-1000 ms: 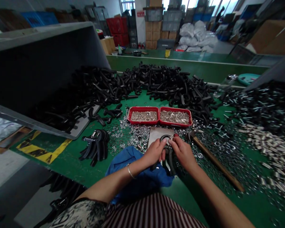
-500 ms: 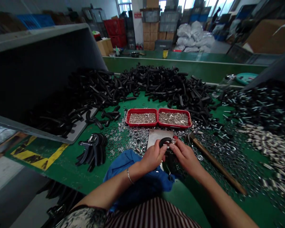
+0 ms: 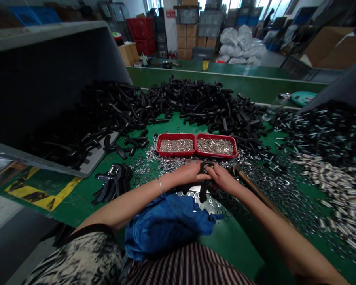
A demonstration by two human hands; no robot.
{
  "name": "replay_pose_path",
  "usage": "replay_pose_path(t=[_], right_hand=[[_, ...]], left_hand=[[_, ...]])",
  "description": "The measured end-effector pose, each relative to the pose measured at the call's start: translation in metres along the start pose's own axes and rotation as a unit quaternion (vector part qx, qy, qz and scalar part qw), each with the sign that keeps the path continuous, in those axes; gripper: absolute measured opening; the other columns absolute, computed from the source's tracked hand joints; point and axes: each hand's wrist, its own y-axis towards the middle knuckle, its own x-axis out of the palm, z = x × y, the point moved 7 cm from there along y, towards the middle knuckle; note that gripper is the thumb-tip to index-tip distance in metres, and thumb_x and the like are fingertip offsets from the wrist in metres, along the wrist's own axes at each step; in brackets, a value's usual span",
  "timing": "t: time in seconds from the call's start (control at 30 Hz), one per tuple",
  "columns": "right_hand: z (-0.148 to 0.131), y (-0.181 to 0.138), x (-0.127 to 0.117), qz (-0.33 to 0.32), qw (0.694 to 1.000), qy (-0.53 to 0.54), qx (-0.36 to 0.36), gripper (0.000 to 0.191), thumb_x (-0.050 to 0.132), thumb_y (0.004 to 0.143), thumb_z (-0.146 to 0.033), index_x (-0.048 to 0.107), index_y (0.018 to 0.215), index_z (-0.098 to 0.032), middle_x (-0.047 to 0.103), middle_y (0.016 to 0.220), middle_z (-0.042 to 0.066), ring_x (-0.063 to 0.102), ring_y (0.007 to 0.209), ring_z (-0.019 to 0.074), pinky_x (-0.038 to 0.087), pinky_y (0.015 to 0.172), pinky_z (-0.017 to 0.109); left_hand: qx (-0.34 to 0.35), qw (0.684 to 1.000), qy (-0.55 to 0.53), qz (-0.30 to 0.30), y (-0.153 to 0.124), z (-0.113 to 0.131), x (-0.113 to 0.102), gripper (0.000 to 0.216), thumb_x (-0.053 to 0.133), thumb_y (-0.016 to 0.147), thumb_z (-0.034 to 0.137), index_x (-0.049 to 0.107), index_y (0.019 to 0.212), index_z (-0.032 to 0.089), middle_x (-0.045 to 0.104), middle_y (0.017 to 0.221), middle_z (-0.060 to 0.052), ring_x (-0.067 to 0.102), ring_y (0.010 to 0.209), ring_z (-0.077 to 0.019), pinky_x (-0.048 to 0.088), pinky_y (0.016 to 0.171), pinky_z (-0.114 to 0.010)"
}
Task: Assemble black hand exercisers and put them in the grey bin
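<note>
Both my hands meet at the middle of the green table (image 3: 77,194) on a curved black plastic part (image 3: 206,174). My left hand (image 3: 190,173) grips the part from the left, fingers curled round it. Pinching its top from the right is my right hand (image 3: 222,178), with a small metal piece at the fingertips. The part stands over a grey metal plate (image 3: 200,196), which my hands mostly hide. Two red trays (image 3: 195,145) of small silver fasteners sit just beyond my hands. Loose washers (image 3: 148,166) lie scattered around.
A large heap of black curved parts (image 3: 184,103) fills the back of the table. Several assembled black parts (image 3: 112,184) lie at the left. A wooden-handled hammer (image 3: 255,188) rests to the right, near piles of metal pins (image 3: 332,166). A blue cloth (image 3: 166,221) covers my lap.
My hands have moved away from me with the black part, up onto the metal plate near the red trays. The camera has tipped slightly forward.
</note>
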Motion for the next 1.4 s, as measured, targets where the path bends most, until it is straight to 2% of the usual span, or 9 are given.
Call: replay_pose_path(t=[0.1,0.23,0.37,0.5,0.67,0.77,0.93,1.13,1.4], right_hand=[[0.001,0.031,-0.012,0.034,0.993,-0.112,-0.02,0.034,0.052,0.096,-0.047,0.065,0.102,-0.016,0.071,0.094,0.016,0.064,0.09,0.0277,0.046,0.076,0.035],[0.017,0.039,-0.035,0.109,0.978,-0.154,-0.09,0.03,0.052,0.097,-0.04,0.069,0.11,-0.02,0.07,0.099,0.012,0.059,0.097,0.027,0.044,0.087,0.039],[0.062,0.045,-0.067,0.206,0.955,-0.205,-0.06,0.028,0.052,0.096,-0.035,0.074,0.097,-0.018,0.067,0.094,0.013,0.053,0.095,0.0289,0.043,0.086,0.041],[0.073,0.086,-0.074,0.172,0.95,-0.256,-0.051,0.021,0.06,0.091,-0.032,0.075,0.09,-0.018,0.067,0.089,0.014,0.051,0.094,0.0307,0.043,0.08,0.041],[0.057,0.126,-0.061,0.13,0.944,-0.3,-0.049,0.015,0.062,0.086,-0.027,0.072,0.086,-0.016,0.068,0.09,0.017,0.053,0.093,0.0314,0.043,0.079,0.042],[0.055,0.126,-0.053,0.124,0.942,-0.305,-0.062,0.015,0.058,0.087,-0.025,0.069,0.089,-0.014,0.067,0.097,0.019,0.052,0.101,0.034,0.044,0.081,0.043],[0.055,0.117,-0.052,0.161,0.938,-0.299,-0.071,0.018,0.05,0.09,-0.022,0.065,0.094,-0.014,0.065,0.101,0.02,0.051,0.102,0.0344,0.043,0.084,0.045],[0.066,0.117,-0.057,0.203,0.961,-0.178,-0.057,0.016,0.046,0.088,-0.016,0.06,0.094,-0.018,0.065,0.1,0.015,0.052,0.101,0.0303,0.042,0.089,0.042],[0.048,0.077,-0.067,0.257,0.96,0.062,-0.095,0.024,0.053,0.09,-0.03,0.064,0.108,-0.02,0.069,0.11,0.01,0.06,0.102,0.0239,0.046,0.092,0.039]], left_hand=[[-0.035,0.999,-0.004,-0.02,0.02,-0.023,0.002,0.047,0.072,0.072,0.065,0.064,0.086,0.021,0.07,0.083,-0.007,0.067,0.081,-0.0257,0.049,0.072,-0.031],[-0.072,0.995,0.066,0.036,0.016,-0.033,-0.015,0.042,0.074,0.074,0.061,0.063,0.074,0.02,0.066,0.07,-0.009,0.067,0.082,-0.0299,0.048,0.074,-0.035],[-0.056,0.982,0.163,0.074,0.038,-0.026,-0.048,0.017,0.068,0.086,0.032,0.068,0.081,0.016,0.065,0.071,-0.011,0.066,0.08,-0.0295,0.047,0.077,-0.04],[0.023,0.967,0.254,0.025,0.106,-0.012,-0.045,0.02,0.052,0.089,0.008,0.071,0.091,0.013,0.071,0.093,-0.015,0.066,0.094,-0.0269,0.046,0.086,-0.04],[-0.003,0.949,0.313,-0.031,0.158,-0.02,-0.014,0.02,0.052,0.087,0.004,0.072,0.085,0.006,0.072,0.093,-0.021,0.067,0.094,-0.0314,0.045,0.09,-0.044],[0.006,0.951,0.307,-0.019,0.151,-0.026,-0.006,0.024,0.048,0.09,0.005,0.071,0.093,0.005,0.071,0.097,-0.022,0.066,0.097,-0.0318,0.043,0.093,-0.046],[0.038,0.958,0.271,0.086,0.132,-0.026,-0.014,0.022,0.046,0.096,0.012,0.064,0.106,0.009,0.067,0.106,-0.017,0.062,0.104,-0.028,0.041,0.097,-0.044],[0.038,0.975,0.119,0.184,0.106,-0.015,-0.032,0.014,0.049,0.097,0.016,0.061,0.103,0.012,0.065,0.101,-0.01,0.059,0.1,-0.0213,0.046,0.09,-0.034],[-0.024,0.994,0.004,0.11,0.01,-0.013,-0.022,0.009,0.059,0.089,0.015,0.067,0.093,0.017,0.067,0.093,-0.005,0.062,0.089,-0.018,0.049,0.086,-0.034]])
